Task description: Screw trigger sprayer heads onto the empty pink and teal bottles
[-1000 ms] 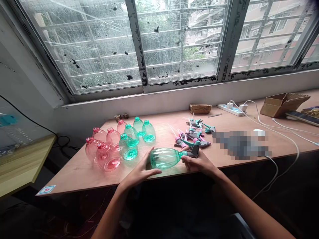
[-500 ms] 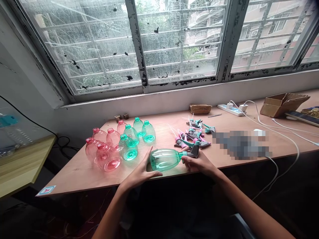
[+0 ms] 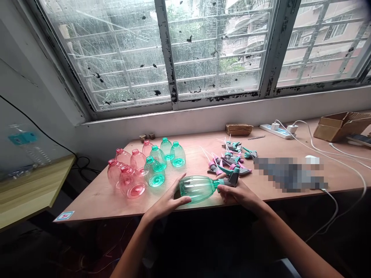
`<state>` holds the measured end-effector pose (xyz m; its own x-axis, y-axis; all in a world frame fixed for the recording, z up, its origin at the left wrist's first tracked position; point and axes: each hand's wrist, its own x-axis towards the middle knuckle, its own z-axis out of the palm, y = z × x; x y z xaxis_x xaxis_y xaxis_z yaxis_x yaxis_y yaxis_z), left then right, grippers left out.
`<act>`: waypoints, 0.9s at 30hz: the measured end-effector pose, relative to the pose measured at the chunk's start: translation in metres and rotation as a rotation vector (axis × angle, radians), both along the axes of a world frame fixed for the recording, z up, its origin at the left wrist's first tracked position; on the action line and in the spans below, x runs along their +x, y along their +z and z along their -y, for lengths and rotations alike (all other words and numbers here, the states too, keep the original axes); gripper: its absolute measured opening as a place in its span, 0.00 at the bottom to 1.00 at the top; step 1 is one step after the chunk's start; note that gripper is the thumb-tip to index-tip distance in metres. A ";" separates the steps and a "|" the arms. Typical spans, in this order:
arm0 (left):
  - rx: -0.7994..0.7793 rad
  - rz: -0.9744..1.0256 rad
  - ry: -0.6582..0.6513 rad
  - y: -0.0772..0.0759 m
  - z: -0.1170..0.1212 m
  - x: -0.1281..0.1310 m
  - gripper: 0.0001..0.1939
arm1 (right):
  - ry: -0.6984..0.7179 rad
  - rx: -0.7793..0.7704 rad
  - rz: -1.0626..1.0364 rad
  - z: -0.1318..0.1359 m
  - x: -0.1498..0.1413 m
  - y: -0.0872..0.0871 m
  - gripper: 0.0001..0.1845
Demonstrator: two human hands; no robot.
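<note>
A clear green spray bottle (image 3: 198, 188) lies sideways in the air at the table's front edge, its base to the left. Around that base curves my left hand (image 3: 169, 199), thumb below and fingers behind. My right hand (image 3: 236, 193) grips the neck end, where a grey and teal trigger sprayer head (image 3: 232, 178) sits on the bottle's mouth. Thumb and fingers close about the collar; some fingers are hidden behind it. Several loose trigger sprayers (image 3: 228, 160), pink or teal with thin white tubes, lie in a pile beyond my right hand.
To the left stand several open green bottles (image 3: 155, 173) and pink bottles (image 3: 131, 183) on the wooden table (image 3: 95, 200). Farther back are a small brown box (image 3: 239, 129), a power strip (image 3: 276, 131) with white cables, and an open carton (image 3: 337, 127). A blurred patch covers something at right.
The whole view has shifted, so the scene sits slightly farther right in the picture. Both hands keep their hold on the green bottle and its sprayer head, with little visible movement.
</note>
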<state>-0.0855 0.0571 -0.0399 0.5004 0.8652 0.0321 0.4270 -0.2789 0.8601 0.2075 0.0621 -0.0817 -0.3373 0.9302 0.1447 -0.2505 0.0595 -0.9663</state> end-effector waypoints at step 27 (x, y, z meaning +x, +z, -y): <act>0.045 0.080 0.111 -0.005 -0.002 0.000 0.36 | -0.150 -0.038 -0.188 -0.015 -0.026 -0.004 0.21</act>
<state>-0.0851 0.0587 -0.0445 0.3963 0.9117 0.1081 0.3878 -0.2729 0.8804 0.1812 0.0768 -0.0858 -0.1651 0.9738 0.1561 -0.4176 0.0744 -0.9056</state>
